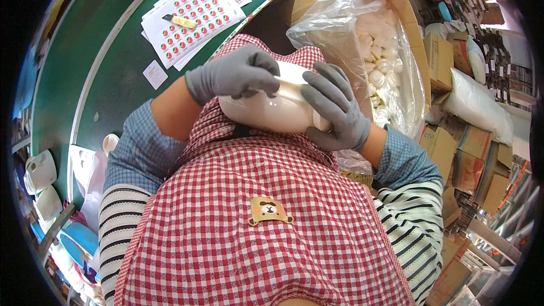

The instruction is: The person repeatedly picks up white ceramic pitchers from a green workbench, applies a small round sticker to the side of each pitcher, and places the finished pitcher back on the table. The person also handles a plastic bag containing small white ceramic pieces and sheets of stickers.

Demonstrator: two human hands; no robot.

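A glossy white rounded plastic container [266, 114] rests against my lap, held between both hands. My left hand [241, 73], in a grey glove, has its fingers curled and pinched at the top of it, beside a narrow pale strip [290, 84]. Whatever lies inside that pinch is hidden. Across the right side, my gloved right hand [339, 106] grips the container, fingers over the top and thumb lower down. Its underside is out of sight.
On the green table [127, 56] lie sheets of round red-and-green stickers [195, 20], with a yellow utility knife [182, 21] on top and a small white card [154, 74] nearby. To the right, a carton [416, 39] with a clear bag [334, 17] holds white plastic pieces [381, 73].
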